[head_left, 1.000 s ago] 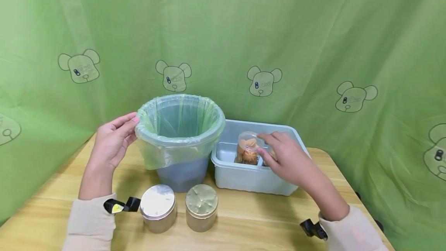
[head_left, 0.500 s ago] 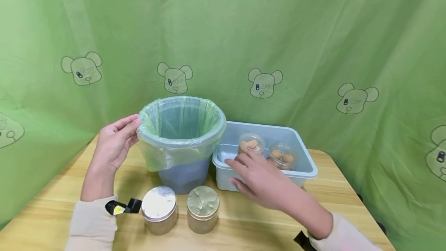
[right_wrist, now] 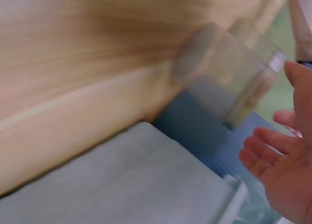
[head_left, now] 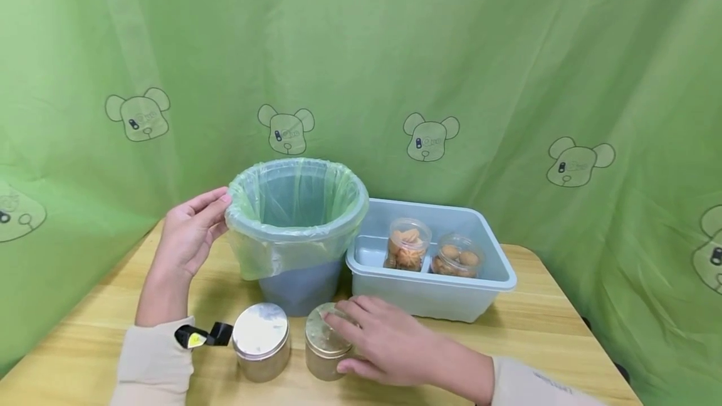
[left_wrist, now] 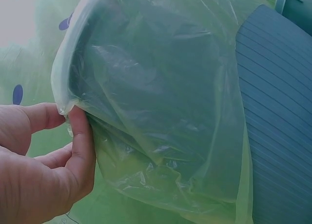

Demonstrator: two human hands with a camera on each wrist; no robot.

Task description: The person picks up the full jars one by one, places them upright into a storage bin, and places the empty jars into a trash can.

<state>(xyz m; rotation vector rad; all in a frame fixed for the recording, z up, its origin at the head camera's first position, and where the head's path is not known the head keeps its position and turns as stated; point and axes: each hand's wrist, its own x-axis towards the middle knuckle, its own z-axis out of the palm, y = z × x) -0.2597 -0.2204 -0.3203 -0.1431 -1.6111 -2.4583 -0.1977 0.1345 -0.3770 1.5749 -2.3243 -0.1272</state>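
R grip: right hand [head_left: 389,346] curls over the lidded jar [head_left: 327,343] on the bench [head_left: 536,343], fingers on the lid, thumb low at its side; looks like a grasp forming, but wrist view is blurred so firmness not certain.
L grip: left hand [head_left: 188,237] has fingers fairly straight, tips at the bin rim pinching/pressing the bag edge [left_wrist: 66,104]; steadies the bin [head_left: 299,230].
Jar pos: front centre of bench, upright, lid on, just in front of the bin.
Second jar [head_left: 261,349]: just beside the first, to its left, silver lid on, untouched.
Bin: blue, lined w/ green bag [left_wrist: 161,112], mouth open; nothing seen inside from head view.
Tub [head_left: 429,296]: pale blue, just right of bin; holds two clear jars of biscuits [head_left: 407,244] side by side, no lids.
Done (judged): two jars opened and set in tub.
Left (judged): two lidded jars on bench not yet opened; the one under R hand is in turn.
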